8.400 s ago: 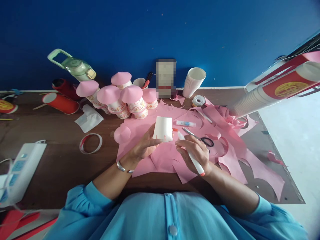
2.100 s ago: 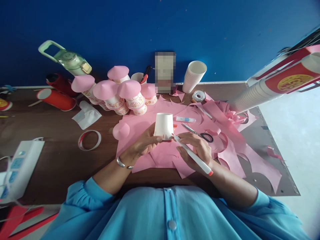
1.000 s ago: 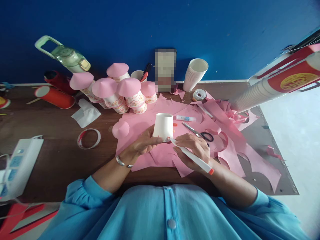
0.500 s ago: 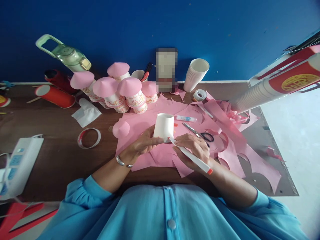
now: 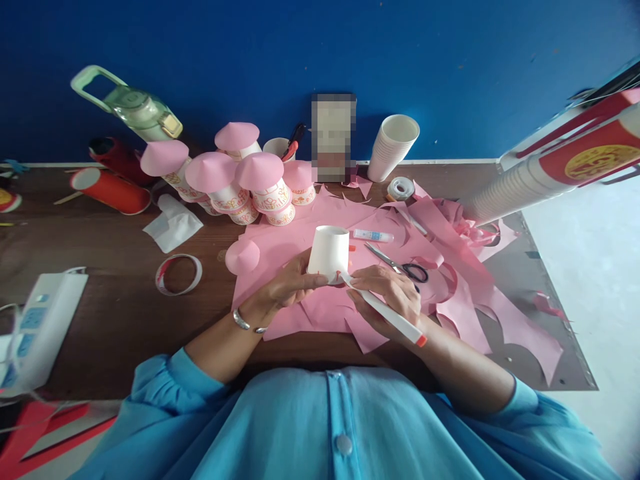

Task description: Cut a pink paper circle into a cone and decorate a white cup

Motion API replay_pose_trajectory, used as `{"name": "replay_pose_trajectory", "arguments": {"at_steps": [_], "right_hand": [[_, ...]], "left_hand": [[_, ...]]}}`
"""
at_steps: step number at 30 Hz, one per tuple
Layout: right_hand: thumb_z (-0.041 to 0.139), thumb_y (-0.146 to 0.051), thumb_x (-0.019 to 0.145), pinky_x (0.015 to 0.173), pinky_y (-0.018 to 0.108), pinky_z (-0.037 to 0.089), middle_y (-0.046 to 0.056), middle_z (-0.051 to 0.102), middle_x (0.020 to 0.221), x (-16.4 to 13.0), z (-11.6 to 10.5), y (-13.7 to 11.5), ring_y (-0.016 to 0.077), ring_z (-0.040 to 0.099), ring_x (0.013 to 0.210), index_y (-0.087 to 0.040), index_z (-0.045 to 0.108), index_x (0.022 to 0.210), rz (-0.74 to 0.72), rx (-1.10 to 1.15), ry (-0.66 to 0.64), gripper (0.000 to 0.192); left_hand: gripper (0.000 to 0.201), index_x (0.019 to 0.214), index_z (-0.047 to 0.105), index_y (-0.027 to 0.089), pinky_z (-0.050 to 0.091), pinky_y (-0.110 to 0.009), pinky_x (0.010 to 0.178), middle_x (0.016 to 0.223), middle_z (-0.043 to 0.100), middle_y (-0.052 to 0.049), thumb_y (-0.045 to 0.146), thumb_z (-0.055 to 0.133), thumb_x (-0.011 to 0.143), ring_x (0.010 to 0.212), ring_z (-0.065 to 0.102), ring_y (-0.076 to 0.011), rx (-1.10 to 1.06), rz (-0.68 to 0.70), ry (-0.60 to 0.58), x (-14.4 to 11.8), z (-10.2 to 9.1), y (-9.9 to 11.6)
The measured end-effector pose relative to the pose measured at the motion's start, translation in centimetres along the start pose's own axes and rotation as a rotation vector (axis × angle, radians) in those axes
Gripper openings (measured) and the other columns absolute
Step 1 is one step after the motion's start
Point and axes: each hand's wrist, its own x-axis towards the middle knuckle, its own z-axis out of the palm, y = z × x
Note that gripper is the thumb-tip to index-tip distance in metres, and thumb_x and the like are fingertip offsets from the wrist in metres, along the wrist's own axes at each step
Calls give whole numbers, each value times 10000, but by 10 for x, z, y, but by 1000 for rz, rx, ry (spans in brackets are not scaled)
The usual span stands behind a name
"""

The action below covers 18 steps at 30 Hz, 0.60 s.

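My left hand (image 5: 287, 283) grips a white paper cup (image 5: 329, 251) held upside down above the pink paper sheets (image 5: 320, 313). My right hand (image 5: 393, 297) holds a white marker (image 5: 387, 313) with an orange end, its tip touching the cup's lower rim. A small pink paper cone (image 5: 243, 257) lies just left of the cup. Beyond it stand several finished cups topped with pink cones (image 5: 260, 183).
Scissors (image 5: 400, 267), a glue tube (image 5: 373, 235) and a tape roll (image 5: 401, 189) lie on the pink paper. A stack of white cups (image 5: 395, 147) stands by the blue wall. Red cups (image 5: 110, 190), a tape ring (image 5: 179, 274) and a power strip (image 5: 35, 327) sit left.
The marker tip has moved in from beside the cup to touch its lower rim, and stays there. The cup has barely shifted in my left hand.
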Motion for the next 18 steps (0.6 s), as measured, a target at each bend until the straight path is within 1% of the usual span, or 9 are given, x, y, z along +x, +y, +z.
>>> {"name": "replay_pose_trajectory", "arguments": {"at_steps": [5,12,18], "right_hand": [[692,-70,921,673,266,662,42,776,795,1,0,-1,178,786,713,-196,630,1075,3,-10,3,209],[691,-62,913,666,263,648,22,768,786,-1,1,-1,175,784,718,-208,640,1073,17,10,-14,222],[684,-91,920,647,280,641,46,759,804,-1,-5,-2,191,769,722,-186,649,1111,-1,88,-5,216]], "left_hand": [[393,1145,748,174,585,-399,922,1007,786,-104,379,838,821,959,745,-258,-1,2,5,0,-5,-5],[455,1224,740,185,588,-413,956,1073,804,-113,383,831,824,1017,758,-280,-2,-7,6,1,-4,-5],[498,1213,747,171,595,-387,929,1126,801,-128,375,872,777,1035,761,-290,-37,-31,62,0,-3,-4]]}}
